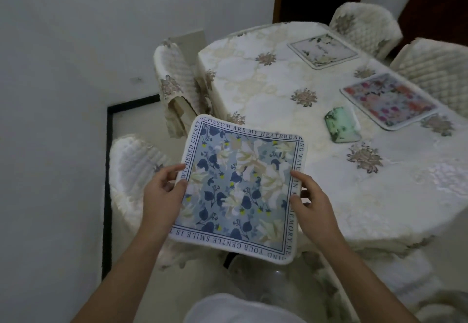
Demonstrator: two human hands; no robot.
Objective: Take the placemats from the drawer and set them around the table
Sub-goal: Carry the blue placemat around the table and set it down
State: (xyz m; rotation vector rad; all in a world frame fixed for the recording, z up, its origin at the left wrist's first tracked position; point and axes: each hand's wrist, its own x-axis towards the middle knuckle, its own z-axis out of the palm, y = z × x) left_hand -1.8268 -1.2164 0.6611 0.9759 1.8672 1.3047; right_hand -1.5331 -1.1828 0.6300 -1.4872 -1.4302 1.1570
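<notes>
I hold a square blue floral placemat (pixel 240 185) with a lettered border in the air, over the near left edge of the table (pixel 253 89). My left hand (pixel 162 196) grips its left edge and my right hand (pixel 311 206) grips its right edge, thumbs on top. Two other placemats lie on the cream floral tablecloth: a pink flowered one (pixel 388 101) at the right and a pale white one (pixel 323 50) at the far side.
A small green box (pixel 342 125) lies on the table near the pink mat. Quilted cream chairs stand round the table: one under the held mat (pixel 134 165), one at the left (pixel 172 76), two at the far right (pixel 367 28). White wall at left.
</notes>
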